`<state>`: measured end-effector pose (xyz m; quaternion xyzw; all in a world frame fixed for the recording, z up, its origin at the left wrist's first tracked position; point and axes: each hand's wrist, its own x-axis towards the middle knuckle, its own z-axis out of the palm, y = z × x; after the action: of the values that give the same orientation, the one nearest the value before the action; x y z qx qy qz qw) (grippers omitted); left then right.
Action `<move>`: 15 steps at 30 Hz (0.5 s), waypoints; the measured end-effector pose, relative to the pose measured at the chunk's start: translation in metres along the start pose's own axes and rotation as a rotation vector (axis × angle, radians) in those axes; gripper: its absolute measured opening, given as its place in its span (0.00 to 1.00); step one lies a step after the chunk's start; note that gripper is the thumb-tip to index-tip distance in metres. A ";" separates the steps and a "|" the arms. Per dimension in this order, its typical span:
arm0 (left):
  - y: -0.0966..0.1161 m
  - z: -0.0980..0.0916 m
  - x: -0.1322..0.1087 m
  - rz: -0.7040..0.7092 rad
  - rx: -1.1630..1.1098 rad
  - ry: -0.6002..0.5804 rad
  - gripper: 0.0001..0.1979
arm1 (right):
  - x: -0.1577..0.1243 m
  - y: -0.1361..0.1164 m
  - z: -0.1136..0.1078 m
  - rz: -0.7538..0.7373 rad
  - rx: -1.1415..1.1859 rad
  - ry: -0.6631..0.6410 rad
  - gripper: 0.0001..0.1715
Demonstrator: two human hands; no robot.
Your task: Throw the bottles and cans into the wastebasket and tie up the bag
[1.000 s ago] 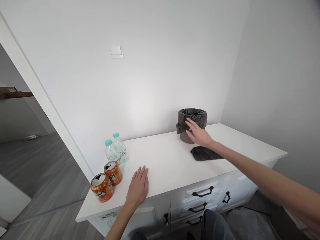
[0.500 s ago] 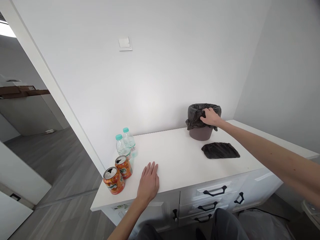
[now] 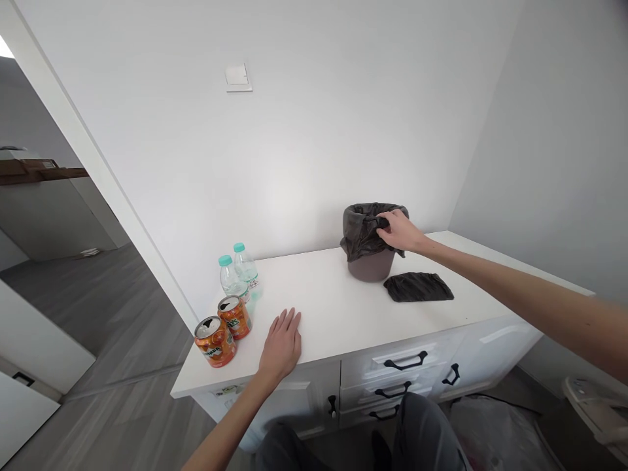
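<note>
My right hand [image 3: 398,230] grips the near right rim of a small brown trash bin [image 3: 369,268], fingers over the edge and thumb outside. A black garbage bag [image 3: 360,237] lines the bin and folds down over its rim; the inside is mostly hidden. In front of the bin, on the white countertop [image 3: 318,288], lies a folded black garbage bag [image 3: 418,288]. My left hand [image 3: 282,343] rests flat near the counter's front edge, fingers extended, holding nothing. To its left stand two opened orange soda cans [image 3: 216,343], and behind them two clear bottles with teal caps [image 3: 245,267].
Below the counter is a white cabinet with black handles [image 3: 406,361]. A light switch [image 3: 238,77] is on the wall behind. A doorway opens at left onto a grey floor [image 3: 132,314]. A clear plastic bag [image 3: 490,432] lies on the floor at lower right.
The bin has shifted a little left along the counter with my right hand on its rim. My left hand stays flat on the counter. The whole view has shifted slightly.
</note>
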<state>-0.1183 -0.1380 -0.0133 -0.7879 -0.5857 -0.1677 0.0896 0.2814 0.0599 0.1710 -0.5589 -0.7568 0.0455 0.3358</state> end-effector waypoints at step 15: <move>0.010 -0.060 0.001 0.100 0.049 0.096 0.24 | -0.105 -0.103 -0.018 -0.328 0.420 -0.228 0.30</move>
<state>-0.1177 -0.1603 0.0433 -0.8046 -0.5448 -0.1862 0.1453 0.2231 -0.0757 0.1821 -0.3386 -0.8439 0.2091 0.3598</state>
